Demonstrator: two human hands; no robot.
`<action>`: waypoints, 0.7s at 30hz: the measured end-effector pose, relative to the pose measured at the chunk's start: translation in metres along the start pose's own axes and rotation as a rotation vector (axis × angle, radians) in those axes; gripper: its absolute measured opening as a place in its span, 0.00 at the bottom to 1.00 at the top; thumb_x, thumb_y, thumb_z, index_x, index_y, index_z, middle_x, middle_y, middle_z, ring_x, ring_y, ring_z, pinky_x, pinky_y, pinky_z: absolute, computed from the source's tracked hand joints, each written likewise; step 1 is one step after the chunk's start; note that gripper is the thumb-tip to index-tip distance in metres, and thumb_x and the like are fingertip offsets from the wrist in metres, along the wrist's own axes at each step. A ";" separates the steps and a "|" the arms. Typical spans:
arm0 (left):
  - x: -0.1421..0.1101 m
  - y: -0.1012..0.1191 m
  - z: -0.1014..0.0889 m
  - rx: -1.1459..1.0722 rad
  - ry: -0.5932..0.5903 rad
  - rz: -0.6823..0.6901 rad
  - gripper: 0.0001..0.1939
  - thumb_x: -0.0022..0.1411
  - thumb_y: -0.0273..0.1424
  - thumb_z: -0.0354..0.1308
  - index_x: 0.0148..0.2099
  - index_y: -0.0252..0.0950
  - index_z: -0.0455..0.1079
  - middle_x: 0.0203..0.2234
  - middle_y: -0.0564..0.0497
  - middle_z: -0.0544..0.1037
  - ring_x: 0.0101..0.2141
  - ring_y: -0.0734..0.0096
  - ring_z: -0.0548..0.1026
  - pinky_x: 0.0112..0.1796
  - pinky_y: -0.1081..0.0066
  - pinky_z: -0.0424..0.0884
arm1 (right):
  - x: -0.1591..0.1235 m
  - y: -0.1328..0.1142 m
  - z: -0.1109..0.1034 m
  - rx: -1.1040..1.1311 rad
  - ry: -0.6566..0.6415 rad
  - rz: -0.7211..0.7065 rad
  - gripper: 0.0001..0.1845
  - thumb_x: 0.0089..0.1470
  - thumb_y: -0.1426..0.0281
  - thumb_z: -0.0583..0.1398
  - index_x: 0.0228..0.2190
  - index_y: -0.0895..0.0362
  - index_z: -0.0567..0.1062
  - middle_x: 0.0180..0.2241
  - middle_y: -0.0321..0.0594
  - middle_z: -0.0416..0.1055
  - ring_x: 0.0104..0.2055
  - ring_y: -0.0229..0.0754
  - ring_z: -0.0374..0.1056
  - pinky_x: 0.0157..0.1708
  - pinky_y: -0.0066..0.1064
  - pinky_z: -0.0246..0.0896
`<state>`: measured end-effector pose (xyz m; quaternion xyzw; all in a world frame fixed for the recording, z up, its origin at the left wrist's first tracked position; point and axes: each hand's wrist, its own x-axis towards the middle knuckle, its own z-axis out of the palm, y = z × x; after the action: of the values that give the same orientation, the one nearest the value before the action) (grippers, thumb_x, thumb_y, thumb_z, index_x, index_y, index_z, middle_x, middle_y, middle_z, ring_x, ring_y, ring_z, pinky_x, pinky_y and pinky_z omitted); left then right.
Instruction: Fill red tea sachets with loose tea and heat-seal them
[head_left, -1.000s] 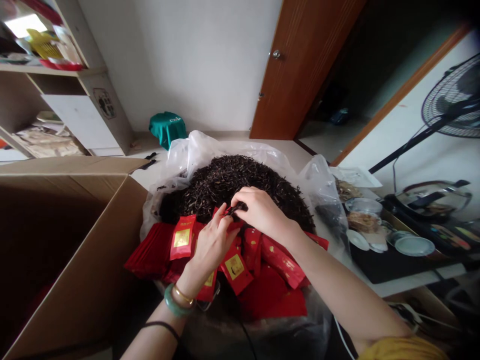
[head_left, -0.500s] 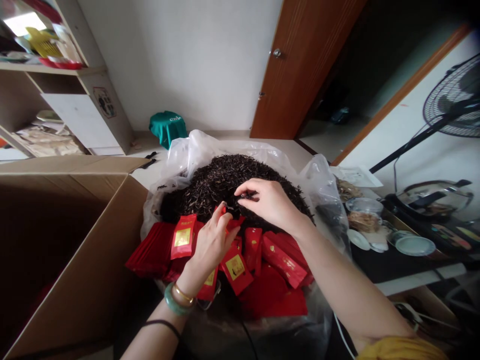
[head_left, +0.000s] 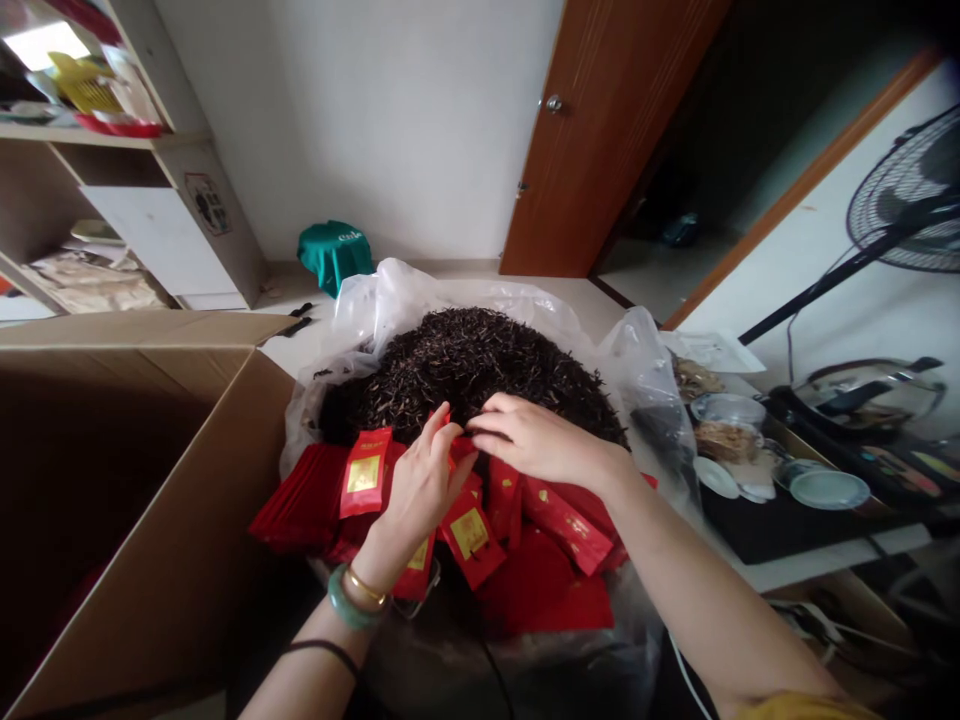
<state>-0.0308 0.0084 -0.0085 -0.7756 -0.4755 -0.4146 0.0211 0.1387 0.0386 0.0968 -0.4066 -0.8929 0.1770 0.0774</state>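
A large heap of dark, twisted dry tea leaves (head_left: pixel 465 365) lies in a crumpled clear plastic bag (head_left: pixel 390 308). My left hand (head_left: pixel 424 490) pinches a small red sachet (head_left: pixel 459 447) upright at the heap's front edge. My right hand (head_left: pixel 544 445) reaches in from the right, its fingertips at that sachet's top. Any leaves between those fingers are hidden. Below my hands lie many red sachets, some with gold labels, such as one (head_left: pixel 366 473) and another (head_left: pixel 471 533). A green bangle (head_left: pixel 349 600) and a gold bangle sit on my left wrist.
An open cardboard box (head_left: pixel 127 500) stands close on the left. On the right, a table (head_left: pixel 817 575) holds jars, saucers and a metal pot (head_left: pixel 862 395). A standing fan (head_left: pixel 911 195) is beyond it. Shelves and a wooden door stand at the back.
My right hand has come down from over the tea heap to the red sachet's top. My left hand has stayed nearly in place at the sachet.
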 end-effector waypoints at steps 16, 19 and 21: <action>-0.005 -0.004 0.013 -0.055 0.050 -0.072 0.35 0.60 0.34 0.59 0.63 0.32 0.47 0.48 0.37 0.73 0.47 0.53 0.74 0.44 0.56 0.74 | -0.013 -0.014 0.012 -0.263 0.176 -0.066 0.06 0.53 0.73 0.64 0.36 0.57 0.76 0.36 0.41 0.72 0.39 0.45 0.69 0.37 0.35 0.68; -0.004 -0.003 0.014 -0.073 0.033 -0.092 0.34 0.59 0.33 0.60 0.63 0.32 0.49 0.45 0.39 0.74 0.45 0.55 0.74 0.44 0.57 0.74 | -0.010 -0.013 0.022 -0.336 0.153 -0.026 0.04 0.55 0.73 0.62 0.35 0.58 0.76 0.36 0.42 0.71 0.38 0.44 0.69 0.34 0.33 0.69; -0.003 -0.003 0.014 -0.083 0.013 -0.125 0.35 0.57 0.32 0.62 0.62 0.32 0.51 0.44 0.40 0.74 0.44 0.56 0.74 0.44 0.57 0.73 | -0.009 -0.010 0.025 -0.320 0.191 -0.046 0.04 0.56 0.73 0.60 0.32 0.58 0.76 0.35 0.43 0.71 0.37 0.44 0.69 0.34 0.33 0.69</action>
<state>-0.0251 0.0135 -0.0209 -0.7418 -0.5053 -0.4396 -0.0337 0.1307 0.0196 0.0772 -0.4083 -0.9073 -0.0086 0.1004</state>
